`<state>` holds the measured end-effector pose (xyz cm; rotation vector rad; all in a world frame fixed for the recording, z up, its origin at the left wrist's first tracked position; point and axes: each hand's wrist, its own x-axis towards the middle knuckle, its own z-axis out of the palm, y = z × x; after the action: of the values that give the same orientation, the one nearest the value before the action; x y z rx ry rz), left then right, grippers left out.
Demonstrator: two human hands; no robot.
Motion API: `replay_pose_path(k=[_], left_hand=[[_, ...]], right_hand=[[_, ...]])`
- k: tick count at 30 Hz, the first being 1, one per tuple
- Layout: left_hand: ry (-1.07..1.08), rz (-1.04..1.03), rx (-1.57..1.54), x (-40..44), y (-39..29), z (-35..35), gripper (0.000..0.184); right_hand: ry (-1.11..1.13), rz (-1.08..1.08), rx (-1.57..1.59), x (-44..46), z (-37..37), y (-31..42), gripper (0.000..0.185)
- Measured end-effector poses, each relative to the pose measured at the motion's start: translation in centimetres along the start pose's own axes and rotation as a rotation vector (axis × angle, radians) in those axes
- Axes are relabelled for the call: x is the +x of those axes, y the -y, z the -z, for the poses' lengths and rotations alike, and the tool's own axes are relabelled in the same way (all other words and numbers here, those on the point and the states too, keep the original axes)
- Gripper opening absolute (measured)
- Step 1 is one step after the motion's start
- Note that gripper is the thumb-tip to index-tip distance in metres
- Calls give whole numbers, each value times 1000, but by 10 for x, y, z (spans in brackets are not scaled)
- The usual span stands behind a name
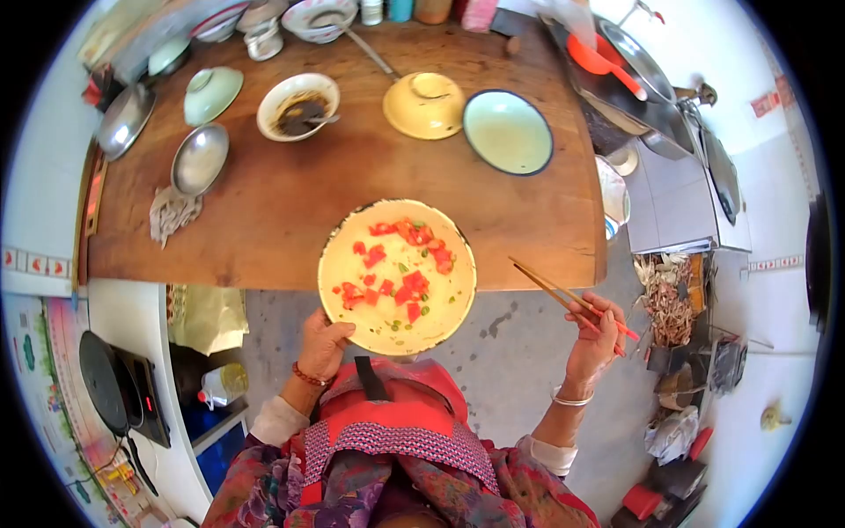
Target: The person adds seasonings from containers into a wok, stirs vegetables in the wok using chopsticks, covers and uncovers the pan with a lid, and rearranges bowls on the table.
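My left hand point(324, 348) grips the near-left rim of a yellow enamel basin point(361, 231), thumb over the edge. Diced red pieces point(414, 286), probably tomato, lie in the basin with bits of chopped green. The basin is at the table's front edge, partly past it. My right hand point(595, 343) holds a pair of wooden chopsticks point(553, 289) with red ends, fingers closed round them. Their tips point up and left, apart from the basin, over the floor by the table edge.
On the wooden table point(264, 211) stand a white bowl of dark sauce with a spoon point(299, 106), an upturned yellow bowl point(424, 107), a pale green plate point(508, 132), a metal bowl point(201, 160) and a rag point(173, 214). A red ladle point(607, 66) lies by the stove.
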<state>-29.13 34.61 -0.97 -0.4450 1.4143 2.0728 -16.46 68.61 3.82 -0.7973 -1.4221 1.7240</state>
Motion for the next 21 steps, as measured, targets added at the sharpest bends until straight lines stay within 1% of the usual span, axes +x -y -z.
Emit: replay_pose_path(k=[2,7,9,10,11,12,14,16,17,19,21], left_hand=[[68,34,34,10,-1,11,36],[151,126,77,45,-4,21,39],[222,230,146,59,-4,33,45],[240,227,145,66,-4,35,44],[260,208,138,80,-9,61,44],[293,199,178,94,1,71,44],[354,140,196,112,10,76,43],[422,263,139,103,0,74,41],[444,240,132,96,-7,72,41],[438,273,133,85,-18,78,34],[468,224,88,86,-8,82,33]], right_hand=[[-42,-9,-6,-14,-2,1,27],[-126,-9,2,-31,-27,-15,26],[-143,21,0,-41,-43,-10,26],[-168,24,-22,-47,-52,-8,27],[-190,31,-43,-64,-80,-11,27],[-195,61,-37,-73,-85,-12,27],[-254,98,-186,-90,-86,-7,28],[-272,159,-191,-116,-85,15,28],[-300,170,-208,-131,-86,25,28],[-325,211,-204,-162,-92,20,28],[-344,243,-211,-185,-86,11,27]])
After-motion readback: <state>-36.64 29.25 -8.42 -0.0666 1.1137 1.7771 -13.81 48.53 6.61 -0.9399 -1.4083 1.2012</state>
